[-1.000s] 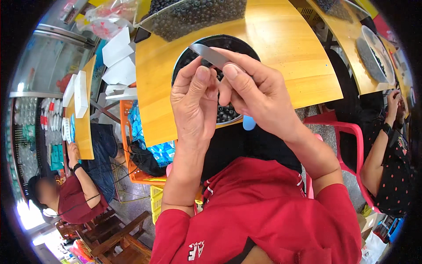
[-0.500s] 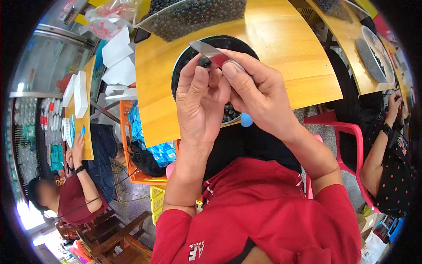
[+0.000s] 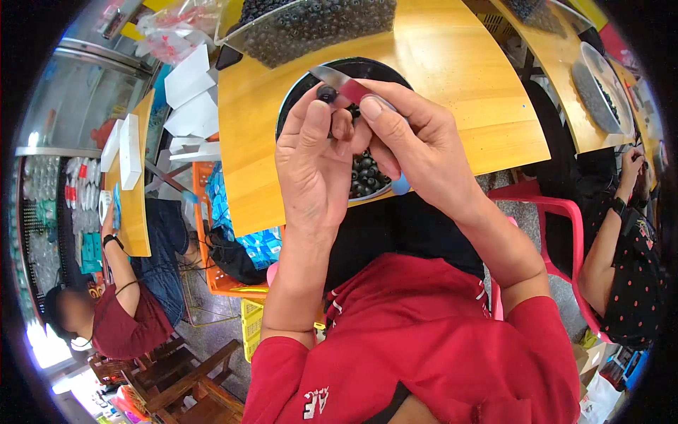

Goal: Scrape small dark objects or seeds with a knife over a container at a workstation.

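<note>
Between the thumb and forefinger of my left hand sits a small round black piece. My right hand is closed around a knife; its blade rests close beside the piece, and its blue handle end shows below the palm. I cannot tell whether the edge touches the piece. Under both hands stands a round bowl, dark inside, with many similar black pieces in it. My hands hide much of the bowl.
A clear bin full of black pieces stands at the far side of the wooden table. An orange crate holds blue packets at the left. One person sits left, another right, beside a pink chair.
My left hand has shifted slightly left, and the black piece shows a different side. The knife has tilted a little. The person at the left has moved an arm.
</note>
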Motion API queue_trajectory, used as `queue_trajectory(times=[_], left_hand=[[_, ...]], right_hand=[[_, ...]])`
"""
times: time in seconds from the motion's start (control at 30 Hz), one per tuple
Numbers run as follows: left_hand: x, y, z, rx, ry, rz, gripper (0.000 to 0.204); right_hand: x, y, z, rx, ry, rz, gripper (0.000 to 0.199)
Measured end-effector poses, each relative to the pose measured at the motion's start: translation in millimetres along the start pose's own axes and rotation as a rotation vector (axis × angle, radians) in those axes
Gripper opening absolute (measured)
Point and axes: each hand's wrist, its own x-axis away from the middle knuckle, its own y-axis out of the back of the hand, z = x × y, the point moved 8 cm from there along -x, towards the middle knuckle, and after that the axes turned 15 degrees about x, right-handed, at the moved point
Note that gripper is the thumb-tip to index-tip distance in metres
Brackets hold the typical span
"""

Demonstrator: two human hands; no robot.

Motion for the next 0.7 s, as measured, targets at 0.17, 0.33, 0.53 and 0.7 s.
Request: queue_trajectory(times=[0.17,0.33,0.53,0.7], left_hand=[[0,4,-7,-0.114,-0.07,-0.048,0.024],[-3,1,-20,-0.393,-0.133,-0.03,0.024],[-4,2,-16,-0.421,-0.042,-0.03,0.024],[-4,12,-9,-0.295,0.022,-0.084,0.023]], right_hand=[[0,4,1,0.174,-0.033,-0.039,0.03],[0,7,-3,0.15,-0.083,-0.024,0.029],[-3,16,-1,0.181,-0.062,-0.097,0.028],[-5,7,8,0.248,0.036,-0.021,0.032]])
